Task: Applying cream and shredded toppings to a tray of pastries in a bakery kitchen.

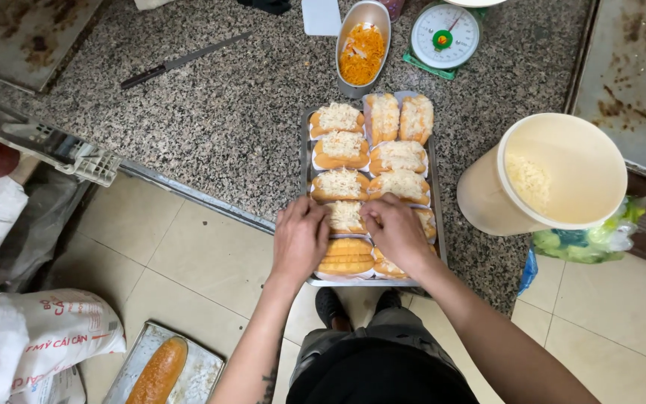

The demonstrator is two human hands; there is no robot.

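A metal tray (304, 142) on a speckled granite counter holds several golden buns (340, 184) on white paper, most topped with shredded white cheese. My left hand (300, 239) and my right hand (395, 231) rest over the near rows, fingertips pinching at a cheese-topped bun (345, 215) between them. Just below my left hand lies a plain bun (347, 256) without topping. My right hand covers part of another bun.
A cream bucket (555, 176) with shredded cheese stands right of the tray. An oval metal tin (363, 46) of orange shreds, a kitchen scale (444, 36) and a knife (181, 61) lie behind. On the floor: a tray with a long loaf (158, 371), bags at left.
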